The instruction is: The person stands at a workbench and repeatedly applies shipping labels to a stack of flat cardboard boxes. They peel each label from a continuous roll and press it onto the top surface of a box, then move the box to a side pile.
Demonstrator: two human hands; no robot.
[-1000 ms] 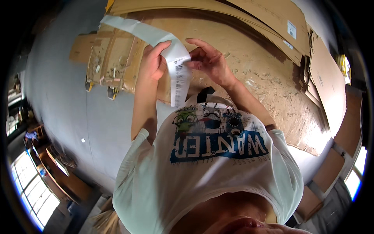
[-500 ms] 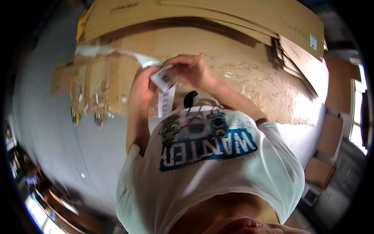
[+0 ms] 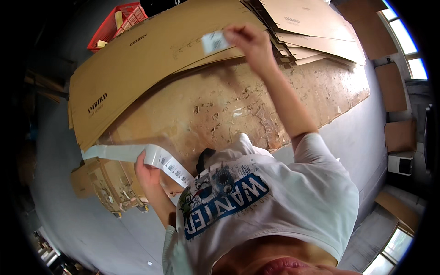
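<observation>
My left hand (image 3: 147, 170) is closed on a long white strip of labels (image 3: 172, 167), low over the near left of the worktable. One end of the strip, printed with small dark codes, hangs toward my shirt; the other trails off to the left. Between the fingertips of my right hand (image 3: 251, 42) is pinched a single white label (image 3: 214, 42), printed in black. That hand is stretched out above the flat brown cardboard sheets (image 3: 156, 59) stacked on the far side of the table.
The worktable (image 3: 220, 105) has a worn, scuffed brown top. A second stack of cardboard sheets (image 3: 311, 27) lies at the far right. Behind the table stands a red plastic crate (image 3: 120, 25). Cardboard pieces (image 3: 398, 87) lean along the right side.
My hands were together at the label strip. Now my right hand has moved away, far and to the right, with one label; my left has come nearer with the strip. The view has turned.
</observation>
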